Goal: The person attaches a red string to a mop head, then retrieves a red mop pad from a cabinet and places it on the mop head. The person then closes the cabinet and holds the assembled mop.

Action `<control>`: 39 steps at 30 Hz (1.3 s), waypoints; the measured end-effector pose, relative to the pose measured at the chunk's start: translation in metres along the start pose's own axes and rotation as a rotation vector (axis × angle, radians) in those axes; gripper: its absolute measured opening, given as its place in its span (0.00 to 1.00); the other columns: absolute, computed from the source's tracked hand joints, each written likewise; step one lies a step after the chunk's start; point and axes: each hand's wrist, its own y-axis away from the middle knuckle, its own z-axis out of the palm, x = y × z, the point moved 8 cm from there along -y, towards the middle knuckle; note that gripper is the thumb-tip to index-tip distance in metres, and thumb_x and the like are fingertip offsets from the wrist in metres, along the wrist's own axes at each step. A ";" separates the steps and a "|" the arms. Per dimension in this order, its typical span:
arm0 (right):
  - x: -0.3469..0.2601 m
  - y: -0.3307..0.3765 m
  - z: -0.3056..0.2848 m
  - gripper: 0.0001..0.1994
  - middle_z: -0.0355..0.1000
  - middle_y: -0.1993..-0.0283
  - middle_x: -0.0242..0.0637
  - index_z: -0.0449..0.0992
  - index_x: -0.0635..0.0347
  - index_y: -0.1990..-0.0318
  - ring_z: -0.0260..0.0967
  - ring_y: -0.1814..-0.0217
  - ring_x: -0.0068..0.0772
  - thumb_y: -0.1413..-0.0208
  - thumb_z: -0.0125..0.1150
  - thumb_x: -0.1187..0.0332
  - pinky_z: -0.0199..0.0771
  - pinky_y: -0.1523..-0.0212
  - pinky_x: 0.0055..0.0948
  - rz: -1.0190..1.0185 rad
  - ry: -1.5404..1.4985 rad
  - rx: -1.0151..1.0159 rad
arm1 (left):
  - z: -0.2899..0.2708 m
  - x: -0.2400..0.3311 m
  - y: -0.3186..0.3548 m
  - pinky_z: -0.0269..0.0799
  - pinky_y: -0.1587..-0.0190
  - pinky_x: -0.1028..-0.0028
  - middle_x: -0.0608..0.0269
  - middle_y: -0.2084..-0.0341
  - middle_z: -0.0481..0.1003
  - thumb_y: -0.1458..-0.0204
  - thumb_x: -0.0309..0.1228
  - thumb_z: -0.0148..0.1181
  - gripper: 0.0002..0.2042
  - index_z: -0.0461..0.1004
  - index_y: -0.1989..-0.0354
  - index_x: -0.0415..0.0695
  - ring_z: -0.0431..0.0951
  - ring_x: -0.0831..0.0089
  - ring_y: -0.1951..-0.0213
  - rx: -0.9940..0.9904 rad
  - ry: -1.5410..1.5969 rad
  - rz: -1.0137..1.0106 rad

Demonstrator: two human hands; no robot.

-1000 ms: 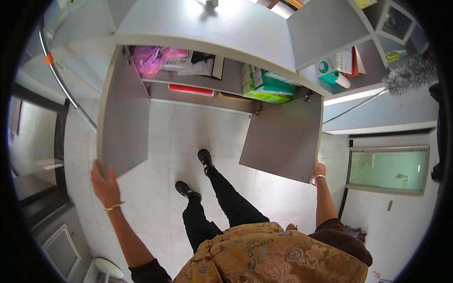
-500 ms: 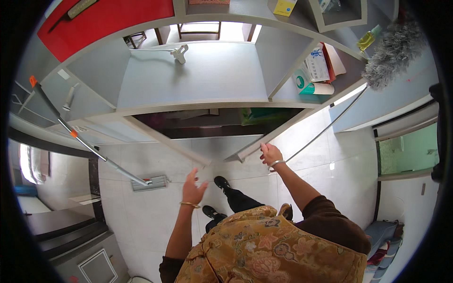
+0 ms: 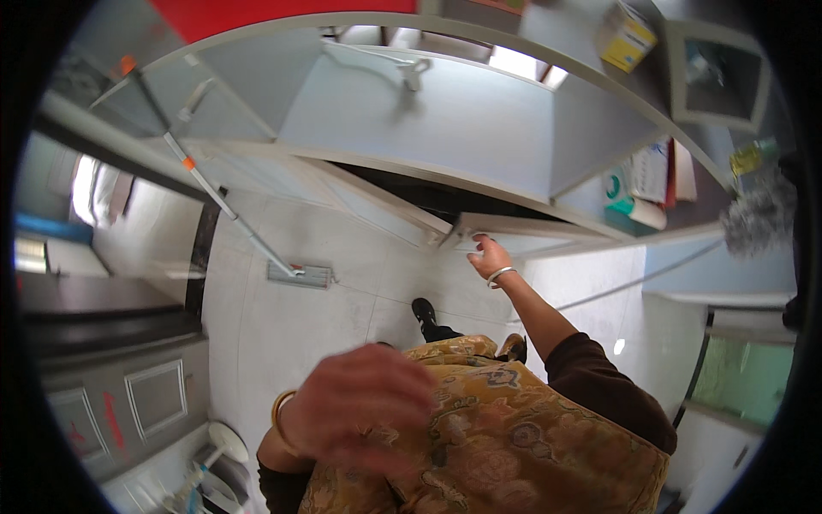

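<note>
My right hand [image 3: 488,257], a bangle on its wrist, reaches forward with its fingers on the top edge of the right grey cabinet door [image 3: 531,233]. That door is nearly closed under the grey countertop [image 3: 428,111]. The left cabinet door [image 3: 368,206] also stands almost closed, with a dark gap between the two. My left hand [image 3: 360,411] is close to the camera and blurred. It hangs in front of my patterned gold top, holds nothing, and has a gold bangle at the wrist.
A mop [image 3: 300,274] with a long pole leans at the left on the white tiled floor [image 3: 257,343]. Shelves at the right hold a teal container [image 3: 618,187], papers, a yellow box [image 3: 629,34] and a grey feather duster [image 3: 758,218]. Dark units stand at the lower left.
Both cabinet doors have swung from wide open to almost closed. My left hand has left its door and dropped back toward my body. My right hand stays on the right door.
</note>
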 end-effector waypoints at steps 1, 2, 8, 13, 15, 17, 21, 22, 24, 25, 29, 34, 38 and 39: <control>-0.006 -0.009 -0.001 0.17 0.75 0.60 0.48 0.76 0.62 0.59 0.72 0.55 0.48 0.54 0.61 0.61 0.71 0.53 0.39 -0.030 0.039 0.049 | 0.001 0.023 -0.001 0.71 0.51 0.62 0.52 0.65 0.77 0.51 0.31 0.62 0.09 0.78 0.68 0.37 0.75 0.53 0.55 -0.027 0.077 0.088; -0.002 -0.018 0.005 0.19 0.73 0.56 0.53 0.75 0.64 0.57 0.70 0.51 0.53 0.56 0.61 0.61 0.70 0.50 0.42 0.032 0.050 -0.026 | 0.000 0.040 -0.002 0.71 0.53 0.61 0.52 0.66 0.77 0.52 0.36 0.63 0.13 0.77 0.68 0.36 0.76 0.54 0.57 -0.027 0.055 0.207; 0.022 -0.057 0.016 0.23 0.70 0.51 0.51 0.72 0.58 0.52 0.66 0.46 0.53 0.58 0.66 0.62 0.67 0.45 0.42 -0.073 0.062 0.039 | -0.001 0.081 0.009 0.69 0.61 0.61 0.55 0.70 0.76 0.56 0.49 0.67 0.22 0.76 0.75 0.37 0.76 0.55 0.60 0.104 0.207 0.533; 0.062 -0.082 0.093 0.15 0.73 0.60 0.54 0.77 0.64 0.68 0.72 0.57 0.54 0.56 0.59 0.60 0.73 0.54 0.41 -0.335 0.698 -0.463 | -0.002 0.097 0.039 0.69 0.60 0.60 0.56 0.70 0.75 0.54 0.45 0.65 0.18 0.76 0.74 0.39 0.74 0.54 0.58 0.110 0.269 0.600; 0.088 -0.070 0.112 0.14 0.75 0.63 0.53 0.79 0.63 0.68 0.73 0.61 0.53 0.55 0.60 0.61 0.74 0.57 0.40 -0.065 0.419 -0.619 | -0.001 0.100 0.048 0.69 0.59 0.59 0.56 0.69 0.75 0.53 0.44 0.65 0.17 0.76 0.74 0.40 0.74 0.53 0.57 0.095 0.244 0.609; 0.087 -0.049 0.140 0.13 0.76 0.68 0.49 0.80 0.62 0.70 0.75 0.65 0.46 0.56 0.62 0.61 0.74 0.60 0.38 0.086 0.244 -0.714 | -0.003 0.102 0.058 0.69 0.58 0.58 0.56 0.68 0.75 0.53 0.43 0.64 0.16 0.76 0.74 0.41 0.73 0.53 0.58 0.132 0.272 0.632; 0.012 -0.013 0.208 0.11 0.74 0.77 0.37 0.77 0.64 0.67 0.70 0.81 0.29 0.54 0.61 0.65 0.71 0.82 0.32 -0.216 0.258 -0.791 | -0.013 0.109 0.086 0.69 0.57 0.58 0.55 0.67 0.75 0.53 0.41 0.63 0.14 0.76 0.74 0.41 0.73 0.52 0.59 0.274 0.326 0.754; -0.012 -0.004 0.222 0.12 0.75 0.76 0.38 0.77 0.64 0.67 0.72 0.80 0.30 0.54 0.61 0.64 0.72 0.79 0.30 -0.312 0.307 -0.817 | -0.016 0.112 0.096 0.69 0.57 0.58 0.54 0.67 0.75 0.52 0.40 0.62 0.13 0.76 0.74 0.41 0.73 0.52 0.59 0.293 0.330 0.764; -0.059 0.007 0.240 0.12 0.75 0.76 0.38 0.77 0.64 0.68 0.72 0.80 0.30 0.54 0.60 0.64 0.73 0.78 0.30 -0.439 0.304 -0.826 | -0.020 0.121 0.116 0.69 0.57 0.58 0.54 0.67 0.75 0.51 0.38 0.61 0.12 0.76 0.73 0.40 0.73 0.52 0.59 0.332 0.269 0.809; -0.084 0.014 0.246 0.12 0.75 0.76 0.38 0.77 0.64 0.68 0.72 0.80 0.30 0.54 0.60 0.63 0.73 0.77 0.30 -0.545 0.296 -0.823 | -0.021 0.126 0.127 0.70 0.57 0.58 0.54 0.67 0.75 0.51 0.37 0.60 0.11 0.76 0.73 0.40 0.73 0.52 0.59 0.353 0.202 0.842; -0.144 0.015 0.267 0.14 0.76 0.69 0.47 0.78 0.61 0.70 0.73 0.65 0.49 0.57 0.59 0.58 0.74 0.62 0.38 -0.463 0.303 -0.846 | -0.031 0.145 0.171 0.69 0.56 0.57 0.54 0.66 0.75 0.50 0.37 0.59 0.11 0.76 0.71 0.39 0.72 0.51 0.59 0.344 0.159 0.853; -0.197 0.015 0.297 0.13 0.75 0.77 0.42 0.78 0.61 0.72 0.73 0.75 0.41 0.56 0.58 0.60 0.74 0.71 0.34 -0.388 0.356 -0.842 | -0.044 0.167 0.227 0.69 0.55 0.57 0.53 0.65 0.75 0.50 0.39 0.60 0.13 0.76 0.70 0.39 0.72 0.51 0.58 0.347 0.079 0.869; -0.231 0.030 0.326 0.11 0.74 0.81 0.37 0.77 0.61 0.72 0.71 0.83 0.31 0.56 0.58 0.62 0.72 0.77 0.30 -0.428 0.391 -0.847 | -0.053 0.177 0.263 0.69 0.55 0.56 0.53 0.64 0.74 0.50 0.39 0.60 0.14 0.76 0.70 0.39 0.71 0.51 0.57 0.431 0.011 0.911; -0.237 0.036 0.332 0.11 0.74 0.81 0.37 0.77 0.61 0.72 0.71 0.83 0.31 0.56 0.58 0.63 0.72 0.77 0.30 -0.414 0.344 -0.887 | -0.056 0.178 0.271 0.69 0.55 0.56 0.53 0.64 0.74 0.50 0.39 0.61 0.14 0.76 0.70 0.39 0.71 0.51 0.57 0.441 0.010 0.901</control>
